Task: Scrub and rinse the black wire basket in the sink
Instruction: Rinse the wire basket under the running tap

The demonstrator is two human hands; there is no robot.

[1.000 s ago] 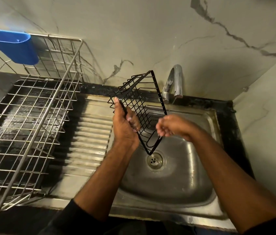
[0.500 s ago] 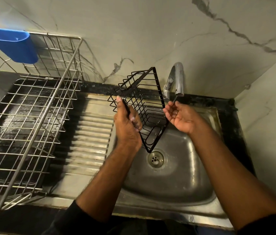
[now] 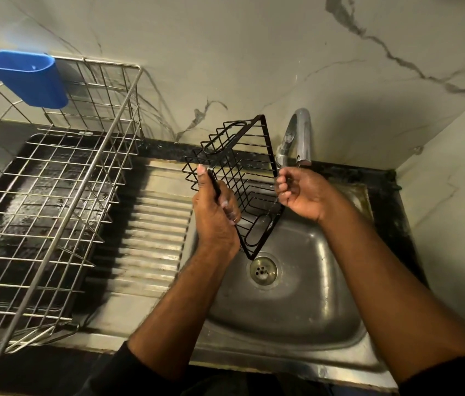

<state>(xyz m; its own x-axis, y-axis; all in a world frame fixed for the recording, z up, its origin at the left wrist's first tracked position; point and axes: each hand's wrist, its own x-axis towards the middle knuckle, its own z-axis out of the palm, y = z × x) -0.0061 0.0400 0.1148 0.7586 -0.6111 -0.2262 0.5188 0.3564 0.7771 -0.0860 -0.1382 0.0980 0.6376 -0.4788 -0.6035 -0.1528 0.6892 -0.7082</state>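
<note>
The black wire basket [image 3: 244, 181] hangs tilted on one corner over the steel sink [image 3: 320, 290], its lowest corner just above the drain [image 3: 262, 270]. My left hand [image 3: 215, 215] grips the basket's left rim, thumb pointing up along the wire, with some suds on the fingers. My right hand [image 3: 300, 192] is at the basket's right rim just under the tap [image 3: 300, 132], palm turned up and fingers curled round the rim wire. No water is visibly running.
A ribbed steel drainboard [image 3: 154, 224] lies left of the basin. Further left stands a large steel wire dish rack [image 3: 54, 195] with a blue plastic cup [image 3: 25, 78] hooked on its back edge. Marble walls close in behind and on the right.
My right hand rose from the basket's lower right side to its upper right rim by the tap, opening on the way and then curling onto the wire. The basket lifted slightly.
</note>
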